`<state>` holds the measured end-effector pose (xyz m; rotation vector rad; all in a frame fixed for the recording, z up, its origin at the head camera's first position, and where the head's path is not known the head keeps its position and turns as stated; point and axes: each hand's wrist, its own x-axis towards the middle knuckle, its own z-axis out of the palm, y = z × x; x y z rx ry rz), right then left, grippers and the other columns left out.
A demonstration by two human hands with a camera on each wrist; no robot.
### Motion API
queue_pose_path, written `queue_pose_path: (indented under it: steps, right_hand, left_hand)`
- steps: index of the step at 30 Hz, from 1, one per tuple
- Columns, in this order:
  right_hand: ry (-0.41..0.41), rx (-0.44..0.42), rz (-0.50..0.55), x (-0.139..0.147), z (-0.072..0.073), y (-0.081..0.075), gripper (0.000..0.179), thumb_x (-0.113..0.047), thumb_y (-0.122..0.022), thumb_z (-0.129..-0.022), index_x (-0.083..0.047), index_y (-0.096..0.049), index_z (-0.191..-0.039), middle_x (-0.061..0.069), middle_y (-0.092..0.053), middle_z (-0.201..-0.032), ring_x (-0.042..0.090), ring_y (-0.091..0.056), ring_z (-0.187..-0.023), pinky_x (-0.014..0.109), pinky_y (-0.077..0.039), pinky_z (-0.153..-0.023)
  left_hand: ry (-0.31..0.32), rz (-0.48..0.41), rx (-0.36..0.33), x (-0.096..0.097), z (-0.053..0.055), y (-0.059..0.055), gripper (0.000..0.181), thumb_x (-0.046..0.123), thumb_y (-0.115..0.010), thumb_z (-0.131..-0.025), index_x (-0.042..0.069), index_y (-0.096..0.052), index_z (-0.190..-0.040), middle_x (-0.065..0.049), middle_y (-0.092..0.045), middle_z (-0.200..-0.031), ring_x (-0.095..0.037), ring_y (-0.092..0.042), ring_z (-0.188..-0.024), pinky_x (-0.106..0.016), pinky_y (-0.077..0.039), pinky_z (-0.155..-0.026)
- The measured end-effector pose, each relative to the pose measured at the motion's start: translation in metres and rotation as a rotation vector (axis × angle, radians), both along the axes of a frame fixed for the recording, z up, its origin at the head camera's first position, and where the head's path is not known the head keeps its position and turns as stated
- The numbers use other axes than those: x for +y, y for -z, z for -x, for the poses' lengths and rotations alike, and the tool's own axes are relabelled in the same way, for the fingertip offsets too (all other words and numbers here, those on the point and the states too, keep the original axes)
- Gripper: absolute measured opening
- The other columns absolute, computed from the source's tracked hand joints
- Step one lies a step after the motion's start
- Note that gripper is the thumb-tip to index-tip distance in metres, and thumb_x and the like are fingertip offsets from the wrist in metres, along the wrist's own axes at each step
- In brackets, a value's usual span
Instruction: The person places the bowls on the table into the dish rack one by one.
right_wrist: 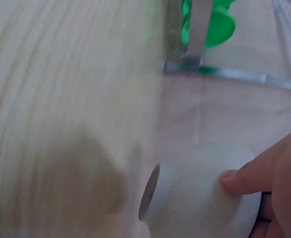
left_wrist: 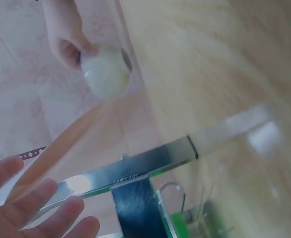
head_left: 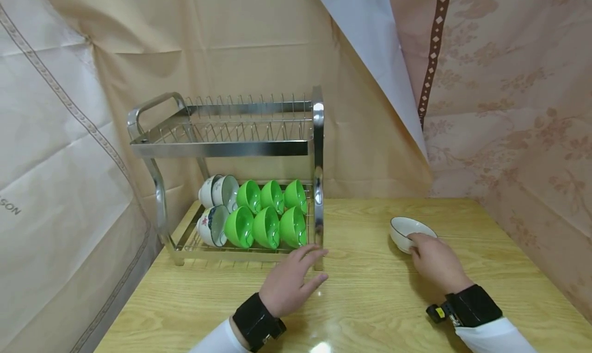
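A white bowl with a dark rim (head_left: 407,229) is tilted above the right side of the table, pinched at its near edge by my right hand (head_left: 437,260). In the right wrist view the thumb (right_wrist: 245,181) presses the outer wall of the bowl (right_wrist: 200,198), with fingers tucked inside. My left hand (head_left: 293,281) is spread with nothing in it, in front of the dish rack's lower right corner. On the lower tier of the steel dish rack (head_left: 222,150) stand several green bowls (head_left: 265,227), and white bowls (head_left: 213,227) on the left, all tipped on their sides.
The rack's upper tier (head_left: 250,119) has upright wire dividers and holds no dishes. Its right post (head_left: 318,178) stands beside my left hand. Cloth curtains (head_left: 259,60) hang behind the wooden table (head_left: 361,301) and along both sides.
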<state>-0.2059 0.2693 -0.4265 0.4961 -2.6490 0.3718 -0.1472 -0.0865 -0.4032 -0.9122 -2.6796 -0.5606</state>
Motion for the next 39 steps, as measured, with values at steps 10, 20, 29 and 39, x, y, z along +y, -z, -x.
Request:
queue_pose_path:
  steps: [10,20,29,39]
  right_hand:
    - [-0.188,0.174,-0.032,-0.055,-0.045,-0.041,0.024,-0.002,-0.076,-0.073,0.000,-0.069,-0.097,0.011,-0.071,-0.088,0.027,-0.062,-0.085,0.052,-0.051,-0.076]
    - [-0.475,0.287,0.006,-0.104,-0.096,-0.054,0.016,-0.009,-0.067,-0.078,-0.012,-0.068,-0.094,-0.005,-0.067,-0.087,0.013,-0.057,-0.085,0.042,-0.050,-0.076]
    - [-0.667,0.345,0.027,-0.120,-0.104,-0.046,0.017,-0.011,-0.051,-0.085,-0.014,-0.066,-0.090,-0.010,-0.061,-0.086,0.011,-0.052,-0.083,0.030,-0.046,-0.079]
    - [-0.705,0.307,0.020,-0.118,-0.100,-0.045,0.023,-0.003,-0.064,-0.074,-0.017,-0.065,-0.092,-0.011,-0.061,-0.090,0.011,-0.052,-0.087,0.031,-0.047,-0.083]
  left_hand:
    - [0.072,-0.429,-0.477,0.007,0.000,0.007,0.056,0.050,-0.036,-0.103,0.016,-0.034,-0.148,-0.013,-0.043,-0.144,-0.025,-0.051,-0.117,-0.044,-0.052,-0.090]
    - [0.261,-1.185,-1.179,0.018,-0.003,0.005,0.078,0.055,-0.032,-0.102,-0.004,-0.015,-0.150,-0.035,-0.033,-0.143,-0.043,-0.051,-0.112,-0.050,-0.048,-0.094]
    - [0.339,-1.242,-1.379,0.011,0.000,0.007,0.069,0.056,-0.029,-0.102,0.011,-0.017,-0.154,-0.026,-0.038,-0.138,-0.034,-0.050,-0.115,-0.045,-0.047,-0.096]
    - [0.306,-1.181,-1.401,-0.003,0.004,0.002,0.072,0.050,-0.041,-0.100,0.014,-0.012,-0.155,-0.033,-0.036,-0.135,-0.038,-0.051,-0.112,-0.042,-0.051,-0.092]
